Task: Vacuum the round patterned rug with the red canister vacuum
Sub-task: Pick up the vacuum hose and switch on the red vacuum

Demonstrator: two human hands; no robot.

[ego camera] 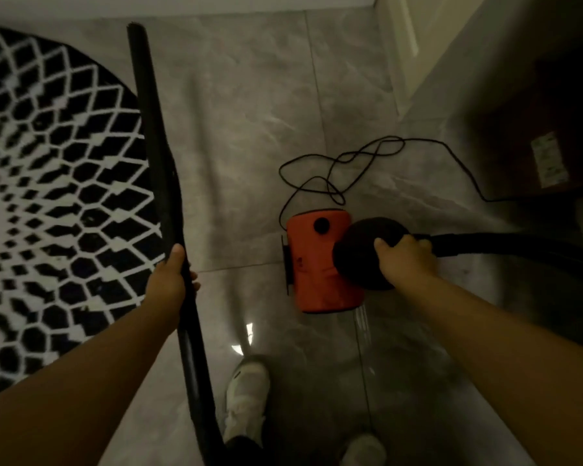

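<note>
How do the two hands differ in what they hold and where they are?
The left hand grips the long black wand beside the rug; the right hand rests on the round black part at the red vacuum. The left grip wraps fully round; the right curls over an edge. Both touch black vacuum parts.

floor (249, 112): grey marble-look tile, polished, glossy, a bright reflection seen near the shoes (246, 395). rug (58, 196): woven pile, matt, slightly fuzzy, black and white. vacuum body (313, 274): red, smooth plastic with a dull sheen. wand (155, 146) and hose (505, 245): black, matt plastic. cord (357, 163): thin, black, smooth. shoes: pale, matt, material not determined.
</note>
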